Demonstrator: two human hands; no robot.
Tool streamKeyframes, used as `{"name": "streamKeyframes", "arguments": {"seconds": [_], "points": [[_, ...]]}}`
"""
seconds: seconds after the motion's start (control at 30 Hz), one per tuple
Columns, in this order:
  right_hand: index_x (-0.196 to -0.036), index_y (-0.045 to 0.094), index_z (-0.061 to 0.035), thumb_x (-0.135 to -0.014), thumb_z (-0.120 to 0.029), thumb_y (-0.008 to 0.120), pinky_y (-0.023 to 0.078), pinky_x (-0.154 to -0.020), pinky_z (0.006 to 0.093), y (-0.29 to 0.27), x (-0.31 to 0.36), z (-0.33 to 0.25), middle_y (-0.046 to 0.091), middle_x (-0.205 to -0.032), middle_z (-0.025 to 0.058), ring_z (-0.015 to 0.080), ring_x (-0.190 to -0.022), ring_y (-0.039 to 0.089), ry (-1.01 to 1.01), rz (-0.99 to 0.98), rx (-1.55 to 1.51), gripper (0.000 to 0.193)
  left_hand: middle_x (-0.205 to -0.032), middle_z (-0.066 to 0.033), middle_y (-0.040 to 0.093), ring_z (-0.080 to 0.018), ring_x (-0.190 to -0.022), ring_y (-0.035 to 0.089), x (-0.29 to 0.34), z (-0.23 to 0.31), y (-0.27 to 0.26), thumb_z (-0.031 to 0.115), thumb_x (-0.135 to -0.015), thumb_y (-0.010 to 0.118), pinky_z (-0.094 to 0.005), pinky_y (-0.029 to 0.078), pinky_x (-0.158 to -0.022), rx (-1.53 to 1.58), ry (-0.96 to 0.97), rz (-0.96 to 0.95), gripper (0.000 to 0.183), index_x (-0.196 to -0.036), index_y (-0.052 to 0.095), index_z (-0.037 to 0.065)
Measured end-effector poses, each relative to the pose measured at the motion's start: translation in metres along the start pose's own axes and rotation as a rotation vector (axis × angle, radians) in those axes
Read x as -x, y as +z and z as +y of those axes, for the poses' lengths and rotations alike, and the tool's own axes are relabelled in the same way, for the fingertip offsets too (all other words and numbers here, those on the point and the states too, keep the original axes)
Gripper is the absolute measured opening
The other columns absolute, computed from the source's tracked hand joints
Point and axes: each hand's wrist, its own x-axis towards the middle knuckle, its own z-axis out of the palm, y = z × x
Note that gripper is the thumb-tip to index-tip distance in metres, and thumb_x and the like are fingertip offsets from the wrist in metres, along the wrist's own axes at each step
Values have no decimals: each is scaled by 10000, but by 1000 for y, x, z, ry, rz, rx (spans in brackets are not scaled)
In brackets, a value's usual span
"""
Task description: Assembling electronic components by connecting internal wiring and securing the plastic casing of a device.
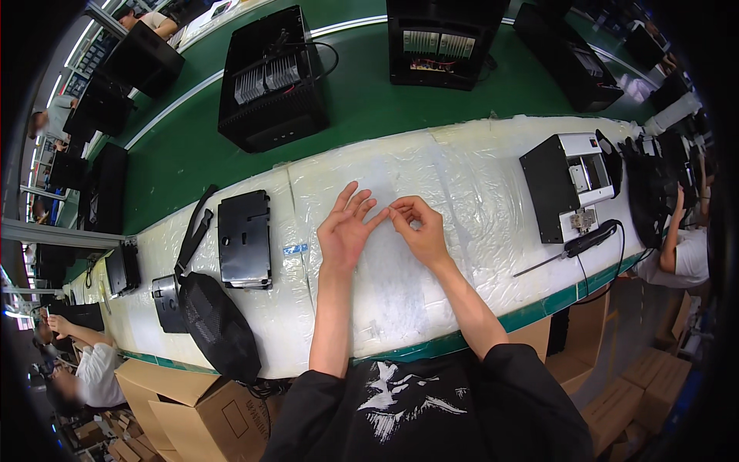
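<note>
My left hand (346, 231) is raised over the plastic-covered bench (400, 308), palm up, fingers spread and thumb stretched toward the other hand. The fingertips of my right hand (419, 231) are pinched together right at the left thumb's tip. Whatever they may hold is too small to make out. To the left of my hands lies a stack of black panels (245, 239). A black mesh bag (218, 323) with a strap rests at the near left edge.
On the right stand a black and silver bench device (566, 185) and a corded electric screwdriver (589, 240). Black speaker-like cabinets (273, 85) sit on the green conveyor (362, 100) beyond. Cardboard boxes (196, 408) are below the bench, and co-workers sit at both sides.
</note>
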Motion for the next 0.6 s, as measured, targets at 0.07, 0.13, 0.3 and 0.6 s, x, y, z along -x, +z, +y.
{"name": "streamKeyframes", "arguments": {"seconds": [0.07, 0.13, 0.3, 0.6], "points": [[-933, 623, -19, -828, -60, 632, 434, -601, 209, -1, -2, 1, 643, -780, 18, 58, -676, 555, 10, -10, -20, 114, -1194, -164, 494, -285, -1092, 484, 1, 1, -1, 97, -751, 461, -565, 333, -1032, 1, 0, 2, 571, -1310, 377, 13], [-947, 605, 7, -847, -49, 627, 465, -589, 212, -1, -2, 3, 629, -805, 25, 67, -667, 564, 3, -40, -6, 117, -1194, -164, 493, -285, -1094, 483, 0, 1, 0, 98, -750, 462, -565, 333, -1032, 4, -3, -1, 574, -1311, 376, 13], [-932, 616, -7, -842, -60, 629, 449, -596, 208, -1, -2, 2, 639, -797, 23, 59, -678, 560, 16, -35, -16, 106, -1196, -164, 490, -284, -1101, 478, 1, 1, 0, 101, -749, 464, -563, 332, -1033, -9, -2, 4, 575, -1311, 377, 15], [-945, 622, -10, -842, -67, 635, 447, -594, 207, -1, -1, -1, 635, -787, 19, 59, -672, 556, 29, -30, -16, 119, -1184, -169, 493, -289, -1085, 487, 1, 1, 3, 89, -741, 459, -554, 341, -1032, 7, -3, 27, 578, -1308, 375, 10]]}}
